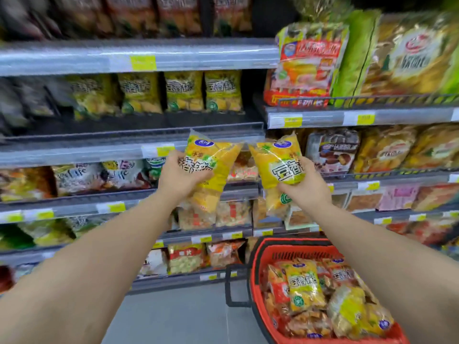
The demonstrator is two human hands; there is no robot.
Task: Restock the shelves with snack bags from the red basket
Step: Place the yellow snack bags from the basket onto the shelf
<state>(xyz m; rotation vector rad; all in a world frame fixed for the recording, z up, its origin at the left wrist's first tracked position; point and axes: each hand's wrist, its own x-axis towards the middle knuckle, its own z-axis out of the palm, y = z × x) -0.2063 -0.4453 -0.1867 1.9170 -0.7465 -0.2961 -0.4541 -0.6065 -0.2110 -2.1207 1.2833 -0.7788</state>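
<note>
Both of your arms are extended toward the shelving, each hand carrying one snack bag. Your left hand (182, 173) is wrapped around the middle of a yellow bag (211, 170): glossy, crinkled plastic film, pillow-shaped, with a blue oval logo near the top seal and bold outlined characters across the front. The fingers curl over the bag's left edge and the film dents under them. Your right hand (306, 186) grips a second yellow bag (279, 167) of the same print from its right side and lower half, the thumb lying on the front panel. Both bags stand roughly upright, tilted so that their top corners lean toward each other and sit just beside one another, in front of the clear-fronted edge of a shelf (74, 152).

On the tier above that edge, a row of matching yellow bags (183, 91) stands upright, side by side. The bags further left in that row are motion-blurred, so their print probably matches but cannot be confirmed.

The red basket (260, 269) sits low at the right, beside your right forearm. It is moulded plastic with a slotted wall and a black handle (232, 286) hanging at its left side. Inside lie more glossy film bags, including one yellow bag (304, 285) face up among orange and red packs.
</note>
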